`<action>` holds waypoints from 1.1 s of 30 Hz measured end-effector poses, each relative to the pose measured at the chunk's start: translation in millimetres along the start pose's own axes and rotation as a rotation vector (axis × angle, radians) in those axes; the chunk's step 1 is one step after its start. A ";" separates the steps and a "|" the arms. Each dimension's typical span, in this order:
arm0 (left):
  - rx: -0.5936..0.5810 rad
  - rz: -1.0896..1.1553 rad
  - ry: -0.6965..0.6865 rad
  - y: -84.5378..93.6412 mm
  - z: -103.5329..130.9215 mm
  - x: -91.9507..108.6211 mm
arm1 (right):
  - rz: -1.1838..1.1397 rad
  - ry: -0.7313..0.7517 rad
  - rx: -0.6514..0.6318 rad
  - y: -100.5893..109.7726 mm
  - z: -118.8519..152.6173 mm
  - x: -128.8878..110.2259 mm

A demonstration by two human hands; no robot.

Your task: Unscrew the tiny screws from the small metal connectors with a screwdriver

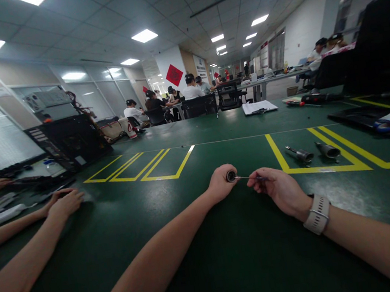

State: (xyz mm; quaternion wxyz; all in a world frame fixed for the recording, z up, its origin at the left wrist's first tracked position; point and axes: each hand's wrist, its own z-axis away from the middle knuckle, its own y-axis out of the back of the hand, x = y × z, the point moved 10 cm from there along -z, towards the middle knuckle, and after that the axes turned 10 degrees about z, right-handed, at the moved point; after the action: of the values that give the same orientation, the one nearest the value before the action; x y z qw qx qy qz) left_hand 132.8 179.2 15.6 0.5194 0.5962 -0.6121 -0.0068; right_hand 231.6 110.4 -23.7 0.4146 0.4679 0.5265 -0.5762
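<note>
My left hand (222,182) is wrapped round a small round metal part (231,176), its open end facing right. A thin metal tool (246,177) is pinched in my right hand (273,188), and its tip reaches the round part. Both hands are just above the green table (180,237), near the middle. To the right, inside a yellow taped outline, lie two more metal parts, one (300,154) beside the other (328,150).
Another person's hands (64,202) rest at the left. A computer case (70,142) stands back left. Papers (259,107) lie at the far edge, a black tray (357,118) at right. Yellow tape (160,177) marks outlines. People sit behind.
</note>
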 end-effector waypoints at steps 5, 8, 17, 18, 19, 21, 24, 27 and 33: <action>-0.021 0.103 0.017 -2.7 -1.3 -3.8 | -0.009 0.006 0.001 -0.3 0.0 0.6; -0.013 0.032 0.035 -2.8 -1.1 -5.8 | 0.001 0.019 0.020 -1.4 0.8 0.9; -0.044 -0.014 0.019 -5.3 -0.1 -1.6 | 0.001 -0.008 0.028 -0.6 -0.2 1.7; -0.046 0.006 0.017 -5.5 -0.2 -1.0 | -0.005 -0.015 0.030 0.5 -0.7 2.2; -0.048 0.025 0.016 -5.7 -0.3 -0.5 | -0.012 -0.021 0.033 1.5 -1.2 2.7; -0.054 0.057 0.023 -6.2 -0.5 -0.5 | -0.023 -0.028 0.040 3.4 -2.0 3.5; -0.068 0.066 0.042 -7.3 -0.7 -2.0 | -0.039 -0.032 0.056 5.9 -3.2 5.1; -0.072 0.060 0.050 -7.4 -0.7 -4.1 | -0.050 -0.035 0.080 8.8 -3.9 6.7; -0.066 0.015 0.046 -8.2 -1.0 -9.2 | -0.059 -0.030 0.112 10.8 -2.8 5.8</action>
State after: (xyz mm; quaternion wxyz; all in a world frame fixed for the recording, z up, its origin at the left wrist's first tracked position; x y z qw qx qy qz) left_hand 137.1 184.2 5.2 0.5526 0.5742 -0.6040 -0.0094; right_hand 241.1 112.2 -31.8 0.3784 0.4659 0.5005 -0.6238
